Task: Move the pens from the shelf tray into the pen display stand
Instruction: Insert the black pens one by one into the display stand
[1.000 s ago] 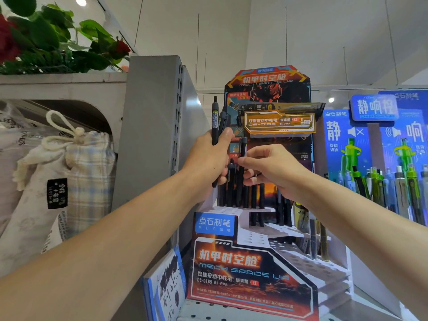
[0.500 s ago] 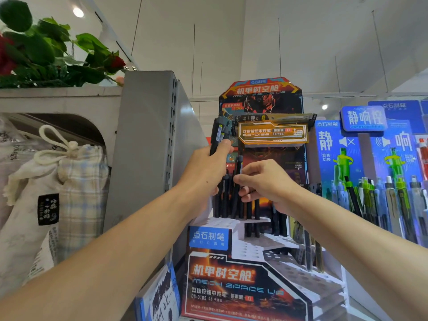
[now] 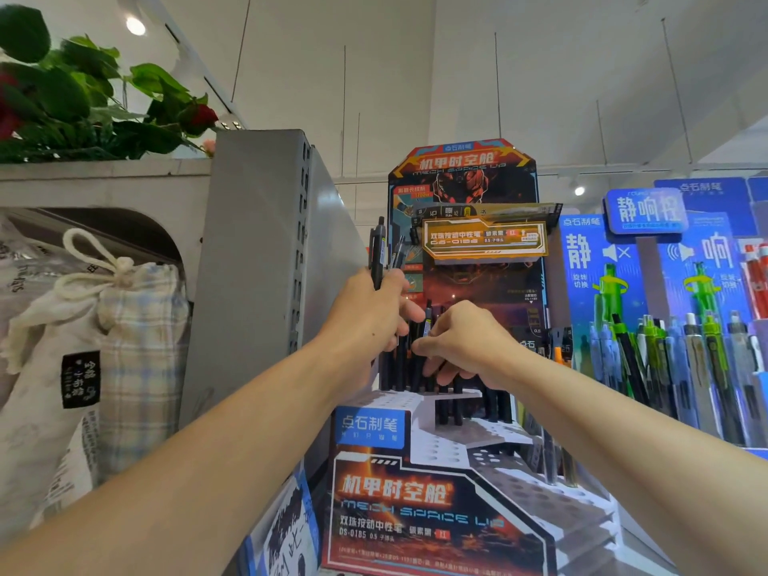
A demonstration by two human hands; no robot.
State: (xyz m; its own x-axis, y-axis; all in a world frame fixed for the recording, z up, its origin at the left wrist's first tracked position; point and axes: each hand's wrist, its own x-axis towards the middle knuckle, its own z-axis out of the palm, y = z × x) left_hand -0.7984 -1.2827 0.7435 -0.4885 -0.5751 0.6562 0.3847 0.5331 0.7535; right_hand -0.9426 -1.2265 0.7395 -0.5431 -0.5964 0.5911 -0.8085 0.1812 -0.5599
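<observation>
Both arms reach forward: left hand [image 3: 365, 313] grips spare pens [image 3: 379, 253]; right hand [image 3: 465, 342] pinches one pen [image 3: 427, 322] above the display stand [image 3: 478, 442].

Shelf [image 3: 648, 559] carries pen display stand [image 3: 436, 505], blue display [image 3: 665, 326].

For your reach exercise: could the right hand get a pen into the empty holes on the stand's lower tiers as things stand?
Probably yes. The right hand sits at the top tier of the pen display stand, pinching one black pen. The lower tiers' empty holes lie open below it, with nothing across them.
</observation>
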